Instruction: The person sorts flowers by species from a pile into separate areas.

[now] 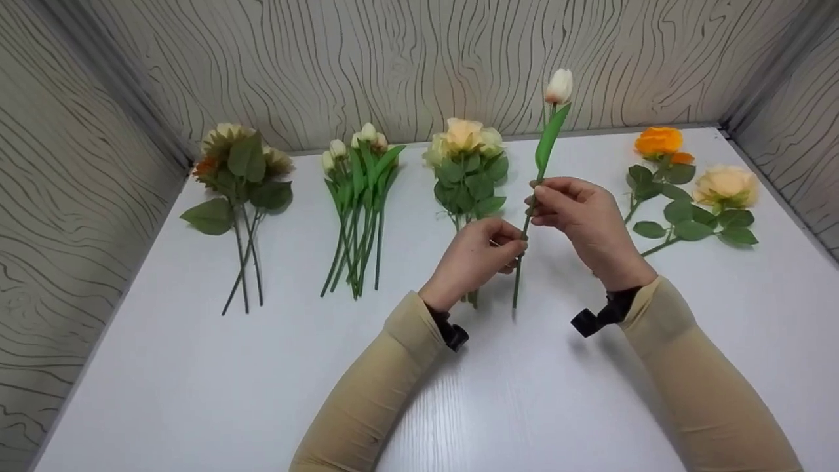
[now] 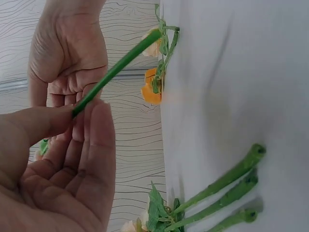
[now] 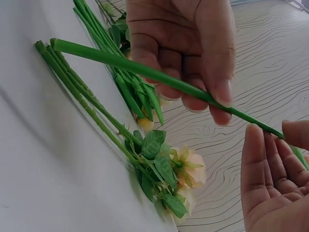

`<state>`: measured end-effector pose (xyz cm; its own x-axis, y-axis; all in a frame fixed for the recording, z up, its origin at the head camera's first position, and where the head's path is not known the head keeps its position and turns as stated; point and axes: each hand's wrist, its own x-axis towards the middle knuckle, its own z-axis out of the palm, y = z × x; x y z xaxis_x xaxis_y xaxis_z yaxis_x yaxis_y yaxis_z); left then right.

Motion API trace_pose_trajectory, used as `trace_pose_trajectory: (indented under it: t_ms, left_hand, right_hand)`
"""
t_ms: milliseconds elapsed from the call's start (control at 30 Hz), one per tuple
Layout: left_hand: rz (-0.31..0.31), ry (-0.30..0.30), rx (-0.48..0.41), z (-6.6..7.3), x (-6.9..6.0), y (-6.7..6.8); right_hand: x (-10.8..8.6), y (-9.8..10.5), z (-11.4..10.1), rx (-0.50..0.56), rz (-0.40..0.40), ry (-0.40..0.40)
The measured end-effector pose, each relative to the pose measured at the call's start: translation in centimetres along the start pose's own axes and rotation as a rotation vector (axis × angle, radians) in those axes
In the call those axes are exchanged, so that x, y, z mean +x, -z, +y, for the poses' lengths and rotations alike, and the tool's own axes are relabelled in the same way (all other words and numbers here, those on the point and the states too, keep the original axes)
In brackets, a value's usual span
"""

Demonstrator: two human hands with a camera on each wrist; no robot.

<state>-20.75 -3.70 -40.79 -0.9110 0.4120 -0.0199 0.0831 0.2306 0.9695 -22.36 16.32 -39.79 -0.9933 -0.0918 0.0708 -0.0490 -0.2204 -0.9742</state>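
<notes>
A single white tulip with a pinkish base [image 1: 559, 86] is held up off the table, its stem tilted slightly. My left hand [image 1: 475, 257] pinches the lower stem between thumb and fingers. Higher up, just under the green leaf [image 1: 552, 141], my right hand [image 1: 583, 219] pinches the same stem. In the left wrist view the cut end of the stem [image 2: 123, 63] sticks out past my left thumb. The right wrist view shows the stem [image 3: 145, 72] running through both hands. Behind my left hand lies a bunch of pale roses [image 1: 465, 141], its stems partly hidden.
Along the back of the white table [image 1: 262, 393] lie a bunch of mixed flowers [image 1: 242, 160] at left and a bunch of tulips [image 1: 364, 177] beside it. At right are an orange flower [image 1: 659, 142] and a peach rose [image 1: 726, 187]. A patterned wall [image 1: 328, 65] stands behind.
</notes>
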Motion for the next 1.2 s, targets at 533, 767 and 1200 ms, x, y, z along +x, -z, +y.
trace_pose_trajectory:
  t_ms: [533,767,1200]
  left_hand:
    - [0.073,0.009,0.044,-0.1,-1.0,3.2]
    - [0.255,0.092,0.104,-1.7,-2.8,12.2]
    - [0.381,0.261,0.173,-6.2,-4.6,19.0]
  right_hand:
    - [-0.1,-1.2,0.3,-0.047,-0.015,0.015]
    - [0.0,-0.8,0.6,-0.063,-0.013,-0.014]
    - [0.1,-0.8,1.5,-0.158,-0.056,-0.078]
